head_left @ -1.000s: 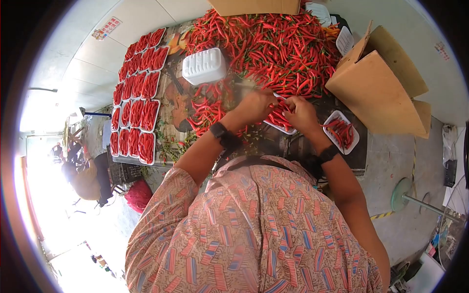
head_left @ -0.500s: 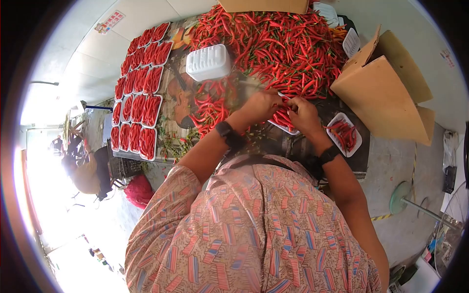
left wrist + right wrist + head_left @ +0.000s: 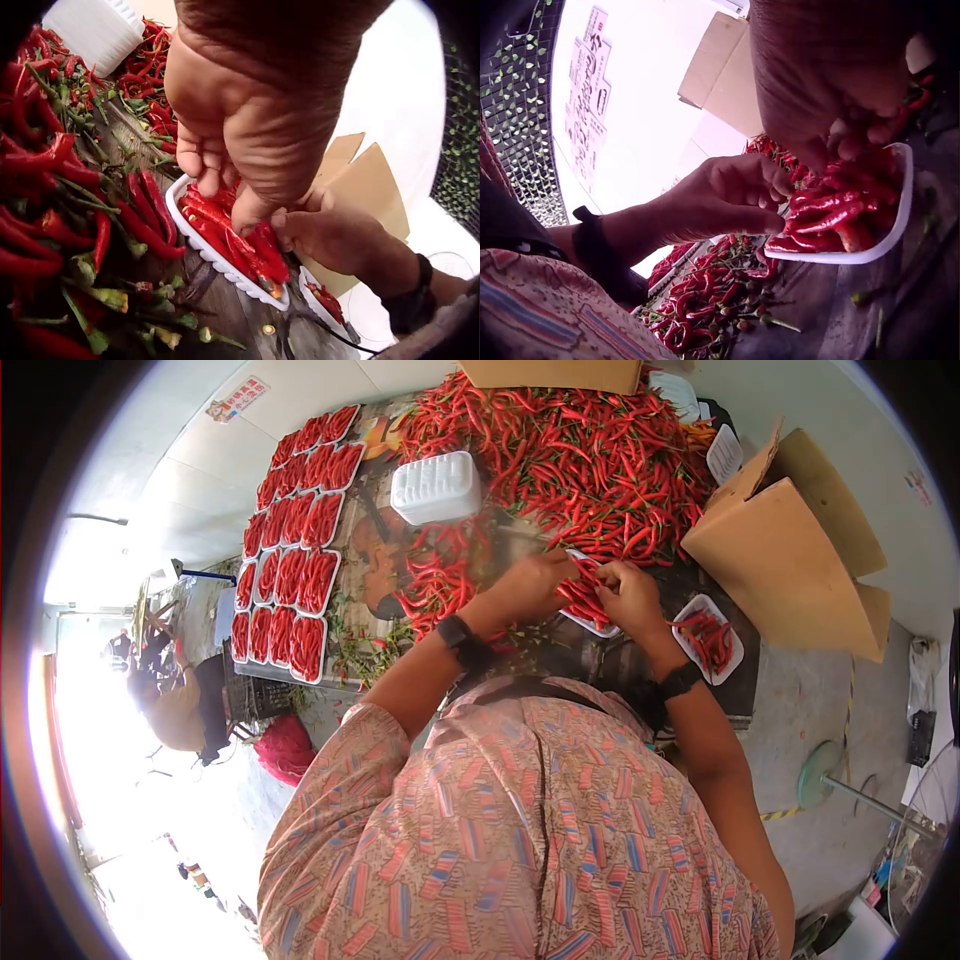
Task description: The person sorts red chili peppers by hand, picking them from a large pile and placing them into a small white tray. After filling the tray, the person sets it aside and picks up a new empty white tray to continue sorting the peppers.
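Note:
A white tray of red chili peppers lies on the worn table in front of me. My left hand is over its left side, thumb and bent fingers pinching peppers at the top of the pile. From the other side my right hand reaches in, its thumb and curled fingers pinching peppers close to the left thumb. In the right wrist view the right fingertips are partly shadowed above the peppers. A second, partly filled tray sits right of the right forearm.
Rows of filled trays line the table's left end. A white stack of trays stands behind a small heap of chilies. The large chili pile covers the back. An open cardboard box stands at right; stems litter the table.
The head view has shifted slightly, so the table appears a little further right. Both hands stay at the same tray, with small finger movements among the chili peppers.

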The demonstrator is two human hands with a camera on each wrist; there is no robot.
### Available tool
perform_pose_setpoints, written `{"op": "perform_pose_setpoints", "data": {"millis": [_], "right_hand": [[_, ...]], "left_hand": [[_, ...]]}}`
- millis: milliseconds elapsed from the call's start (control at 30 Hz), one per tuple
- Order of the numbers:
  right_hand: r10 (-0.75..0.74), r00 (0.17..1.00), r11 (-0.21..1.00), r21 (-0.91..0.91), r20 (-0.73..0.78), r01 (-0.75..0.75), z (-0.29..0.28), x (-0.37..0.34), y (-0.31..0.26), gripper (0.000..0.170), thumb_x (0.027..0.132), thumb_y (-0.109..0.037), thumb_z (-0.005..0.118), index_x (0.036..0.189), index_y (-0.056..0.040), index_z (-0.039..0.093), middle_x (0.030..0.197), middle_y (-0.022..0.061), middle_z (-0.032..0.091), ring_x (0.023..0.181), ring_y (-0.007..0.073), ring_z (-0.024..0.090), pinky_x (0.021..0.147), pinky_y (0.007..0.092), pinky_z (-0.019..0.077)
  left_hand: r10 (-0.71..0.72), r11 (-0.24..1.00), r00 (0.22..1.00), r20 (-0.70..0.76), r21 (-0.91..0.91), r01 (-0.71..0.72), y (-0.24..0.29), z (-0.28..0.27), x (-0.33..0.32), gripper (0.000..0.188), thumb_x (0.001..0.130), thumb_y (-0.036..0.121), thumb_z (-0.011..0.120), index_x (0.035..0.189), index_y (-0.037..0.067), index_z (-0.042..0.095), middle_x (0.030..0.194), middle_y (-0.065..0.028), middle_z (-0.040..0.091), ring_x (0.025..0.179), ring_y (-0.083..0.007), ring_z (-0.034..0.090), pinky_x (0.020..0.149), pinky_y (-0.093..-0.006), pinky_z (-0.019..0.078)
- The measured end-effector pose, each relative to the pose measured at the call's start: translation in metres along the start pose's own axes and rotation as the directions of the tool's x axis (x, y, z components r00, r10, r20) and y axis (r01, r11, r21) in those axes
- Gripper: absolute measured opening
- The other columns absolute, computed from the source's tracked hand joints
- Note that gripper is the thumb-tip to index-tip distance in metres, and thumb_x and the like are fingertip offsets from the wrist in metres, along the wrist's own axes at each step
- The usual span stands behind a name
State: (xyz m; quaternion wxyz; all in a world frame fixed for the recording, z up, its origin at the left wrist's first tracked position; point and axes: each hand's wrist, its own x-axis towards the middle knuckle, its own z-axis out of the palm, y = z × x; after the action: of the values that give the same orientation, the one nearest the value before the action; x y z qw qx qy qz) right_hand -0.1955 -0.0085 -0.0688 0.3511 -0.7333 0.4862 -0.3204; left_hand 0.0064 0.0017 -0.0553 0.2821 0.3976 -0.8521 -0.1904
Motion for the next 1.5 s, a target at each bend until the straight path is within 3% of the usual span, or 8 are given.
{"op": "perform_pose_setpoints", "data": {"millis": [467, 533, 767, 967, 1067, 1167, 1233, 1500], "right_hand": [[0.041, 0.998, 0.998, -0.039, -0.049, -0.043, -0.018, 0.002, -0.011, 0.017, 0.074, -0.009, 0.067, 0.089, -0.003, 0.063, 0.083, 0.0143, 0.065, 0.075, 0.0274, 0.065, 0.067, 0.0349, 0.0506], [0.027, 0.997, 0.999, -0.042, -0.07, -0.03, -0.019, 0.003, -0.011, 0.017, 0.074, -0.008, 0.067, 0.09, -0.0018, 0.064, 0.081, 0.0128, 0.065, 0.073, 0.0228, 0.065, 0.066, 0.0317, 0.05], [0.052, 0.994, 0.998, 0.03, -0.101, -0.049, -0.021, 0.003, -0.012, 0.014, 0.076, -0.01, 0.066, 0.088, -0.0031, 0.064, 0.081, 0.0141, 0.066, 0.075, 0.026, 0.066, 0.068, 0.0344, 0.0506], [0.065, 0.993, 0.997, 0.04, -0.097, -0.062, -0.026, 0.001, -0.017, 0.015, 0.076, -0.01, 0.066, 0.088, -0.0028, 0.065, 0.081, 0.0145, 0.067, 0.076, 0.026, 0.067, 0.069, 0.0338, 0.0508], [0.051, 0.997, 0.998, 0.037, -0.057, -0.048, -0.023, 0.002, -0.018, 0.018, 0.079, -0.006, 0.066, 0.095, 0.001, 0.065, 0.085, 0.0114, 0.068, 0.077, 0.0147, 0.065, 0.072, 0.0268, 0.0502], [0.091, 0.994, 0.978, 0.18, 0.068, -0.102, -0.015, 0.006, -0.025, 0.019, 0.081, -0.005, 0.065, 0.099, 0.003, 0.063, 0.09, 0.0098, 0.068, 0.08, 0.0124, 0.064, 0.074, 0.0257, 0.0501], [0.07, 0.991, 0.968, 0.232, 0.113, -0.095, -0.006, 0.007, -0.026, 0.02, 0.082, -0.004, 0.064, 0.1, 0.0041, 0.062, 0.092, 0.0092, 0.067, 0.081, 0.0116, 0.063, 0.074, 0.0255, 0.05], [0.115, 0.969, 0.87, 0.448, 0.217, -0.204, -0.012, 0.002, -0.035, 0.021, 0.083, -0.004, 0.064, 0.102, 0.006, 0.061, 0.095, 0.0079, 0.066, 0.082, 0.009, 0.061, 0.074, 0.0248, 0.0494]], "left_hand": [[-0.271, 0.931, 0.957, -0.107, 0.224, 0.289, -0.054, -0.047, -0.021, 0.023, 0.077, 0.025, 0.06, 0.091, 0.006, 0.061, 0.086, -0.0151, 0.063, 0.076, -0.0355, 0.061, 0.067, -0.0453, 0.0502], [-0.629, 0.638, 0.772, -0.091, 0.508, 0.579, -0.044, -0.07, -0.017, 0.027, 0.078, 0.023, 0.061, 0.104, 0.015, 0.063, 0.098, -0.0131, 0.062, 0.088, -0.0331, 0.062, 0.073, -0.0422, 0.0513], [-0.703, 0.512, 0.673, -0.228, 0.494, 0.702, -0.064, -0.071, -0.032, 0.025, 0.079, 0.024, 0.06, 0.1, 0.012, 0.065, 0.094, -0.0152, 0.064, 0.085, -0.0358, 0.063, 0.076, -0.0452, 0.0507], [-0.7, 0.591, 0.684, -0.205, 0.37, 0.716, -0.068, -0.078, -0.039, 0.028, 0.075, 0.022, 0.063, 0.099, 0.008, 0.066, 0.083, -0.0172, 0.068, 0.082, -0.0296, 0.066, 0.074, -0.0401, 0.052], [-0.741, 0.632, 0.619, -0.262, 0.041, 0.774, -0.071, -0.068, -0.044, 0.023, 0.075, 0.013, 0.064, 0.097, 0.005, 0.065, 0.084, -0.0107, 0.069, 0.08, -0.0196, 0.067, 0.072, -0.0321, 0.0517], [-0.598, 0.777, 0.791, -0.132, -0.339, 0.531, -0.047, -0.053, -0.03, 0.017, 0.077, 0.005, 0.067, 0.094, 0.002, 0.065, 0.087, -0.0047, 0.068, 0.078, -0.0119, 0.063, 0.07, -0.0266, 0.0497], [-0.567, 0.53, 0.816, 0.112, -0.709, 0.465, 0.003, -0.053, -0.008, 0.015, 0.078, 0.006, 0.067, 0.092, 0.002, 0.063, 0.084, -0.005, 0.065, 0.079, -0.0129, 0.062, 0.071, -0.0272, 0.0491], [-0.471, 0.578, 0.862, 0.186, -0.674, 0.461, 0.03, -0.036, 0.014, 0.017, 0.08, 0.002, 0.065, 0.097, -0.001, 0.062, 0.086, -0.0007, 0.063, 0.08, -0.0066, 0.058, 0.072, -0.023, 0.0478]]}}
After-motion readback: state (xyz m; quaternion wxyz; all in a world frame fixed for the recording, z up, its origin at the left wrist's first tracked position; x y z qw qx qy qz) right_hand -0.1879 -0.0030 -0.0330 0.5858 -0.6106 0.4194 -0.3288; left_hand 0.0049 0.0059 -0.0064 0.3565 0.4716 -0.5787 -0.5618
